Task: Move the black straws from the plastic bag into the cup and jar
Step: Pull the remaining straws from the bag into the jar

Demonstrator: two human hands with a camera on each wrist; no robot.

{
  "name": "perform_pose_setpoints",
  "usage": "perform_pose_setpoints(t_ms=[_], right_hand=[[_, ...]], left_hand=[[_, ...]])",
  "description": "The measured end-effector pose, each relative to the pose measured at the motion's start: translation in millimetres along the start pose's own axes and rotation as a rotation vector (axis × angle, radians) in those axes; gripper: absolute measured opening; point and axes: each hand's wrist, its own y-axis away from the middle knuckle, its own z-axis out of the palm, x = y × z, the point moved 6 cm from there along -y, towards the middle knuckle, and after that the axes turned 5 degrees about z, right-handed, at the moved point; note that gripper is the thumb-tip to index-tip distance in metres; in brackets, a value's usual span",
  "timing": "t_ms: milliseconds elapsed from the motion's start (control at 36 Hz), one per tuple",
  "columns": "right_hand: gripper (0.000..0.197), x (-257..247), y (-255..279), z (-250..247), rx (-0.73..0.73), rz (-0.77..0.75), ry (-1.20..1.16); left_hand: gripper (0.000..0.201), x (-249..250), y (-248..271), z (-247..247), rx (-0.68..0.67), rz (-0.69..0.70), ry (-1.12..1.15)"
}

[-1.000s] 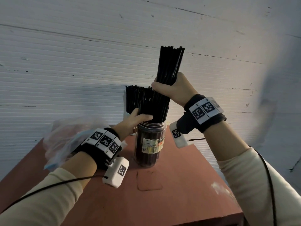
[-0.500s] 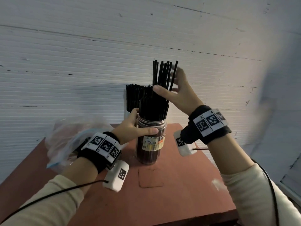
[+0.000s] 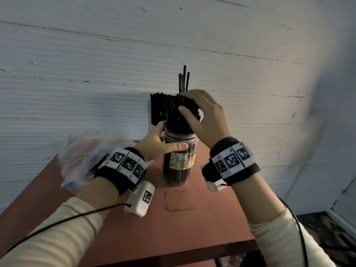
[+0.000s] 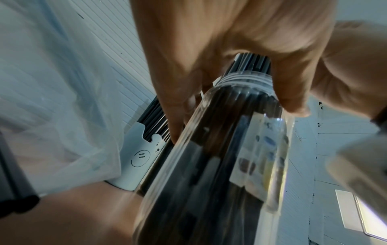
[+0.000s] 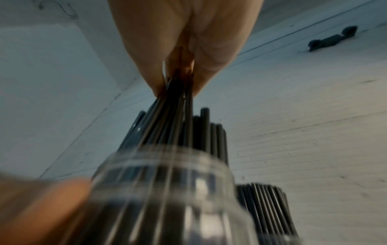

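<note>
A clear plastic jar (image 3: 180, 160) with a paper label stands on the red-brown table (image 3: 173, 228), packed with black straws (image 3: 177, 120). My left hand (image 3: 163, 143) grips the jar near its neck, thumb across the front (image 4: 293, 92). My right hand (image 3: 200, 114) pinches a small bunch of straws (image 5: 178, 92) over the jar's mouth; a few stick up above the fingers (image 3: 184, 79). Behind the jar a white cup (image 4: 138, 159) with a drawn face holds more black straws (image 3: 158, 106). The crumpled plastic bag (image 3: 82, 157) lies at the left.
A white ribbed wall (image 3: 96, 74) rises right behind the table. The table's right edge (image 3: 231, 189) drops off to a dark floor. Cables run from both wrist cameras along the sleeves.
My right hand has come down with its straws, so most of the bunch now sits in the jar. The left hand has shifted from the rim to gripping the jar's neck.
</note>
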Motion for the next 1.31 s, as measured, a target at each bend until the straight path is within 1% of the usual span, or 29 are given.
perform_pose_setpoints(t_ms=[111, 222, 306, 389, 444, 528, 583, 667, 722, 833, 917, 972, 1028, 1083, 1167, 1305], right_hand=[[0.029, 2, 22, 2, -0.016, -0.011, 0.006], [0.031, -1, 27, 2, -0.028, -0.008, 0.009], [0.034, -2, 15, -4, -0.006, -0.017, 0.01], [0.055, -1, -6, -9, -0.007, 0.004, 0.002], [0.063, 0, -22, -11, -0.029, 0.008, -0.001], [0.059, 0, -39, -7, -0.119, 0.012, -0.004], [0.049, 0, -44, -2, -0.148, 0.036, -0.048], [0.023, 3, -44, -2, -0.061, 0.04, -0.108], [0.019, 6, -39, -2, -0.025, 0.046, -0.122], [0.033, 8, -26, 1, -0.042, 0.072, -0.128], [0.038, 6, -19, 1, -0.05, 0.068, -0.127], [0.039, 5, -15, 2, -0.079, 0.066, -0.071], [0.043, 3, -13, 4, -0.092, 0.038, 0.027], [0.047, 0, -12, 6, -0.105, 0.02, 0.066], [0.045, -1, -10, 11, -0.119, 0.02, 0.083], [0.041, -2, -8, 11, -0.064, 0.039, 0.073]], left_hand=[[0.096, 4, 2, 1, 0.009, 0.028, 0.005], [0.083, 4, 3, 2, 0.011, 0.028, 0.023], [0.084, 4, 3, 2, 0.0, 0.008, 0.033], [0.096, 5, 1, 1, -0.022, -0.015, -0.002], [0.1, 6, -1, 0, -0.036, -0.028, -0.028], [0.102, 7, -3, -1, -0.063, -0.028, -0.066], [0.108, 8, -3, -2, -0.073, -0.023, -0.078], [0.111, 8, -2, -2, -0.072, -0.025, -0.064], [0.111, 7, -2, -2, -0.072, -0.025, -0.055], [0.111, 7, -2, -1, -0.077, -0.043, -0.03], [0.105, 8, -2, 0, -0.081, -0.046, -0.024], [0.106, 6, -2, 0, -0.08, -0.046, -0.017], [0.11, 5, -2, -1, -0.084, -0.046, -0.023], [0.11, 5, -1, -1, -0.088, -0.046, -0.033], [0.108, 7, -2, -1, -0.086, -0.045, -0.043], [0.097, 2, -4, 0, -0.071, -0.043, -0.046]])
